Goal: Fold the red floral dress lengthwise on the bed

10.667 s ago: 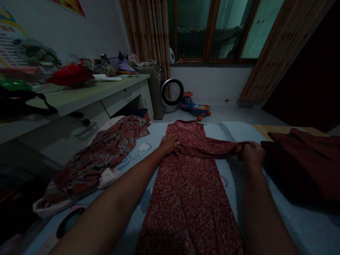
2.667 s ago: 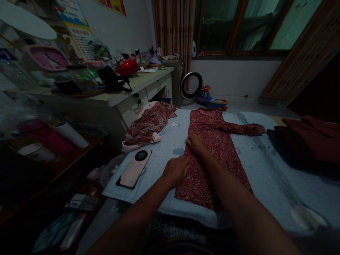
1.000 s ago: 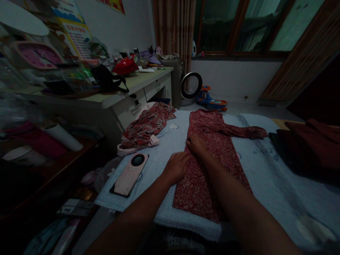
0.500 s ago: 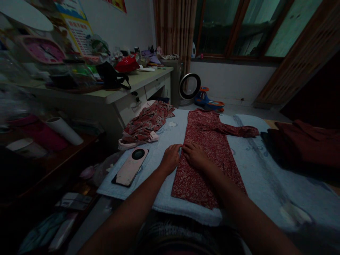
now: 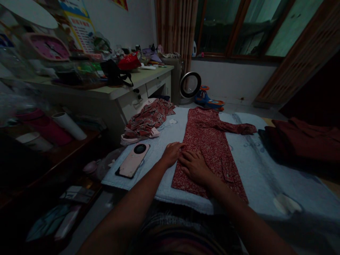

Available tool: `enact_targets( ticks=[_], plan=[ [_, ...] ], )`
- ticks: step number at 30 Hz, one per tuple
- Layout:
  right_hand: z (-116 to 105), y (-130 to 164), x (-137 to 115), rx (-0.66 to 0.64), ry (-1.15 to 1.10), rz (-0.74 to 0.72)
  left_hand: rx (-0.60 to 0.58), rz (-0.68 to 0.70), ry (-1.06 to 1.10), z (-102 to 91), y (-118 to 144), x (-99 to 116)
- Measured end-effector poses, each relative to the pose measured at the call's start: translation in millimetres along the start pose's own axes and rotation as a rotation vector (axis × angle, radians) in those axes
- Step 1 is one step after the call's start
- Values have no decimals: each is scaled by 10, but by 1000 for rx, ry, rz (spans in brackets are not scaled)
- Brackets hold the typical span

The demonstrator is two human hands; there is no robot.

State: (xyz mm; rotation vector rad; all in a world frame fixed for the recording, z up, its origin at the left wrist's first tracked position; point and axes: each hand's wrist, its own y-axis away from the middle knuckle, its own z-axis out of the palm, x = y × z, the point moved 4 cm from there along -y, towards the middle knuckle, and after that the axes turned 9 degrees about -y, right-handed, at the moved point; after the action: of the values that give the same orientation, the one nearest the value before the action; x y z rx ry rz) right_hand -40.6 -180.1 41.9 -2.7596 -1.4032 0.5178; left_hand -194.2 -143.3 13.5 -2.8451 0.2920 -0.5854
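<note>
Desk (image 5: 148,72): upper left of the frame, cluttered, with a pink clock (image 5: 49,47) towards its left end.
Pink phone (image 5: 133,160): left of centre, camera side up, on the blue cover (image 5: 244,152).
Patterned cloth (image 5: 145,122): left of centre, above the phone, in a loose crumpled heap, well apart from the plain red speckled piece.
Left hand (image 5: 172,154): middle of the frame, fingers bent, tips meeting the left edge of the red garment (image 5: 209,134); whether they pinch fabric cannot be told, nor how far the hand is closed.
Right hand (image 5: 195,166): just right of the other, palm down on the garment's left part, fingers loosely spread and pointing left; it seems to press rather than grip. The two sets of fingertips sit close together; contact between them is unclear.
Garment's lie: spread flat, centre and right of centre, long axis running from top to bottom of the frame, its foot leaning slightly right. From the left hand it extends rightward; the right hand is nearer its middle.
Sleeve (image 5: 239,128): reaches right from the upper part, crossing the long axis, wrinkled, untouched.
Folded stack (image 5: 305,140): right edge of the frame, dark red on top, just beyond the cuff.
</note>
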Motion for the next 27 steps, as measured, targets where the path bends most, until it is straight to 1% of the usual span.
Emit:
enact_targets(
  ticks=[4, 8, 18, 22, 24, 25, 27],
  plan=[
    [20, 99, -89, -56, -31, -17, 15, 2, -5, -25, 10, 22],
    [-5, 198, -186, -77, -85, -56, 23, 15, -11, -42, 18, 36],
    [-38, 397, -368, -165, -209, -131, 43, 36, -17, -22, 24, 34],
    [-87, 457, -415, -188, -278, -148, 20, 22, -51, -42, 17, 67],
    [-100, 470, -386, -154, -333, -151, -7, 12, -81, -47, 24, 140],
    [-104, 471, -352, -108, -353, -136, -18, 10, -103, -44, 35, 192],
    [-100, 472, -246, 23, -349, -60, -30, 19, -159, -26, 81, 318]
  ],
)
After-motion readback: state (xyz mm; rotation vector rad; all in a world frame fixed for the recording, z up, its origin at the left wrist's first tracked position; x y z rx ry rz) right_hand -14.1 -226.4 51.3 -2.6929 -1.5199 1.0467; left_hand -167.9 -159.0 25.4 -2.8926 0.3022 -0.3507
